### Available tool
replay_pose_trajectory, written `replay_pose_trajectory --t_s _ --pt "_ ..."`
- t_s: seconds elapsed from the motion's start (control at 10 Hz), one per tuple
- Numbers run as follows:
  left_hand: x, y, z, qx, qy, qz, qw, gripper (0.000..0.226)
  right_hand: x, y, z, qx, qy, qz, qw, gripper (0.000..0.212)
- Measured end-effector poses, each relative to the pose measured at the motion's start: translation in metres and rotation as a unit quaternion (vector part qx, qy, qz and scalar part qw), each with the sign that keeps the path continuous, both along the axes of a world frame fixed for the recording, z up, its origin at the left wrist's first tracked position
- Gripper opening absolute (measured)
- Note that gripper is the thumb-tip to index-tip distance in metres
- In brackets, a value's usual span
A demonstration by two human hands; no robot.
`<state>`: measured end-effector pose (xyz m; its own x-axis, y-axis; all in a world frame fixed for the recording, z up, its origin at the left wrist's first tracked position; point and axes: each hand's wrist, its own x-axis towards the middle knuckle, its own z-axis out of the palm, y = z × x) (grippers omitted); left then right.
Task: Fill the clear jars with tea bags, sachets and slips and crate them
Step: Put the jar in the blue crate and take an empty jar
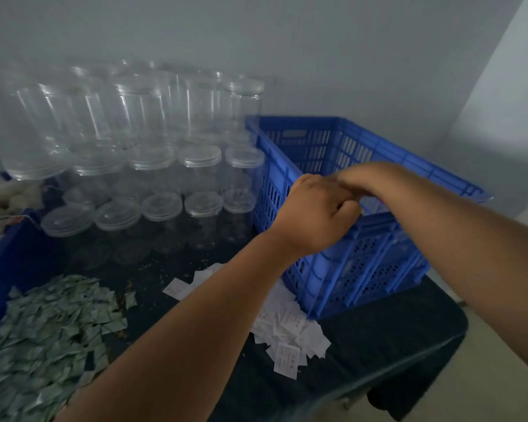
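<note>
My left hand (316,210) and right hand (367,178) meet over blue slatted plastic crate (363,263) rim; fingers blurred, can't tell grip.

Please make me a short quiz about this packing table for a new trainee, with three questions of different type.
1. True or false: the blue crate stands to the right of the stacked clear jars.
2. Which pile lies at the crate's near corner? A) green sachets B) white slips C) tea bags
3. How many hands are at the crate's rim?

Key: 1 true. 2 B. 3 two, the left hand and the right hand.
</note>
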<state>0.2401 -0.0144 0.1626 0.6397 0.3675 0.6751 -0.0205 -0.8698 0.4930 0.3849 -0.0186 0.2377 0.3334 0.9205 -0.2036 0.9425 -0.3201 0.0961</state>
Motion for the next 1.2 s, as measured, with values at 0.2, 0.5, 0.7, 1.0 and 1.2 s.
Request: replay_pose_trajectory --t_s 0.2,0.5,0.7,1.0,1.2 --pt "-0.028 -0.009 0.008 -0.021 -0.066 0.069 0.995 0.018 -0.034 -0.016 0.038 0.309 0.075 0.068 0.946 0.024" --pt "-0.194 -0.004 -0.052 0.013 -0.005 0.286 0.958 0.049 -0.171 -0.082 -0.063 0.416 0.344 0.236 0.808 0.037" --pt "-0.295 -0.008 -0.166 -0.084 0.093 0.457 0.881 0.034 -0.24 -0.069 -0.178 0.311 0.434 0.138 0.834 0.025" --pt "-0.319 0.0 -0.212 -0.229 0.039 0.391 0.891 0.05 -0.249 0.086 -0.05 0.439 0.47 0.061 0.763 0.099" --pt "-0.323 0.001 -0.218 -0.222 0.005 0.376 0.9 0.059 -0.258 0.165 -0.003 0.402 0.461 0.01 0.791 0.127"
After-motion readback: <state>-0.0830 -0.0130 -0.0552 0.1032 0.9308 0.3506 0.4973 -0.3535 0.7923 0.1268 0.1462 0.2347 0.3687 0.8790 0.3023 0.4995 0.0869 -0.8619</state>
